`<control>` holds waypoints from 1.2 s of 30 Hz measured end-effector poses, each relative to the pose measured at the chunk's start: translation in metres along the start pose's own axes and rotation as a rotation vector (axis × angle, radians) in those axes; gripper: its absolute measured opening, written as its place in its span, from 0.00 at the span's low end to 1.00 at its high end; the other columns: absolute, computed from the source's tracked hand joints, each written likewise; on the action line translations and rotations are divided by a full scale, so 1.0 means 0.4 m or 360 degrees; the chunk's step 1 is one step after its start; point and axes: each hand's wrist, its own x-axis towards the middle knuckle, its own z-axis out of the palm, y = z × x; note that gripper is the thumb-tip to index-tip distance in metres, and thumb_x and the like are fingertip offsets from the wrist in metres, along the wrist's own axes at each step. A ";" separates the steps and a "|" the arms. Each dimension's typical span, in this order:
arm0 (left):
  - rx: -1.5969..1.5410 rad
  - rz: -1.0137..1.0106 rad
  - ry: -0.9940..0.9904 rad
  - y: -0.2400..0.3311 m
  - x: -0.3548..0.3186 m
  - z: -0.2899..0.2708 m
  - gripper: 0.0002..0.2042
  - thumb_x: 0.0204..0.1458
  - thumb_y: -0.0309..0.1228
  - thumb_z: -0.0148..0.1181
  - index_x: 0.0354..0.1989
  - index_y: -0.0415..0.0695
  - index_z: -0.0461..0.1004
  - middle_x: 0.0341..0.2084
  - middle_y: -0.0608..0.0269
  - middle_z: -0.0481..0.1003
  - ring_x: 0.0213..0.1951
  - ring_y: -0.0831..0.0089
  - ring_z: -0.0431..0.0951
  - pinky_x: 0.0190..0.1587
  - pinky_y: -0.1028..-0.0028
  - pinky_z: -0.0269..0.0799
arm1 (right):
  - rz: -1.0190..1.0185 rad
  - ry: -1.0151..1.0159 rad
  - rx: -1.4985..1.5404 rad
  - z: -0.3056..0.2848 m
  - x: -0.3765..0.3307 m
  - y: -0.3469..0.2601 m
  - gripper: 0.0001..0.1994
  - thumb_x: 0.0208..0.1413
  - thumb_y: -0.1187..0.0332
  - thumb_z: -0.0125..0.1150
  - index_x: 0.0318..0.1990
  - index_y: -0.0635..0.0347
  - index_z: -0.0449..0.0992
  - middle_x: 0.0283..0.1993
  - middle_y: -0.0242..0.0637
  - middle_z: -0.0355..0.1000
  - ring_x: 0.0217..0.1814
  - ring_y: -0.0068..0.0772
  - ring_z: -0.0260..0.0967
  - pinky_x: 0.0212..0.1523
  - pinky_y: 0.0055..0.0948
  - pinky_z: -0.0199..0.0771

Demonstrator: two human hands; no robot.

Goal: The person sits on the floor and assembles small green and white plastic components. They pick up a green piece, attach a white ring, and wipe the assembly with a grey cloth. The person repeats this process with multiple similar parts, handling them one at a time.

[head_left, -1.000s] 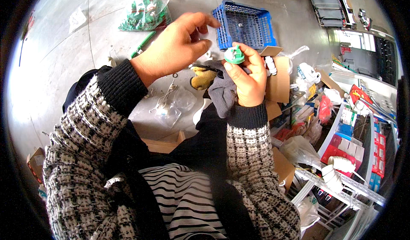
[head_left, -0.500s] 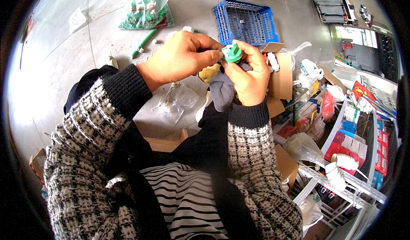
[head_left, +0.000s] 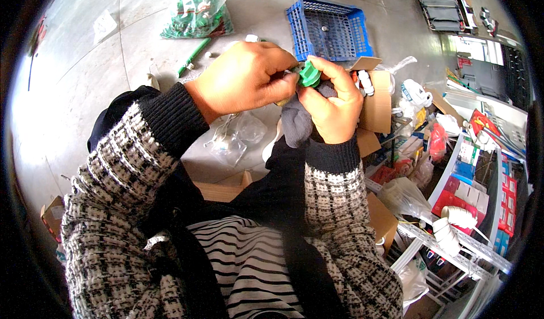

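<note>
A small green plastic fitting (head_left: 309, 75) is pinched between the thumb and fingers of my right hand (head_left: 335, 106). My left hand (head_left: 246, 75) is closed, its thumb and forefinger pressed together against the fitting's left side. What sits between those left fingertips is hidden by the fingers. Just below both hands, a grey cloth bundle (head_left: 297, 125) lies near my knee. Its kind I cannot tell.
Ahead stand a blue plastic crate (head_left: 362, 31) and a clear bag of green fittings (head_left: 198, 21). A green pipe (head_left: 194, 55) lies on the floor. An open cardboard box (head_left: 375, 112) and a metal rack (head_left: 476, 262) with cartons and bags are at right.
My left hand has rolled over, with its fingers curled in more. The green fitting has turned in my right fingers, and its pale face is now out of sight.
</note>
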 end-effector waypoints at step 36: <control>-0.1044 -0.0681 -0.0377 0.007 -0.017 0.017 0.13 0.50 0.37 0.45 0.28 0.38 0.67 0.18 0.64 0.67 0.19 0.74 0.66 0.21 0.72 0.61 | 0.0015 -0.0150 0.0252 -0.009 -0.014 -0.002 0.19 0.35 0.85 0.58 0.41 0.66 0.70 0.36 0.34 0.71 0.38 0.22 0.67 0.42 0.22 0.67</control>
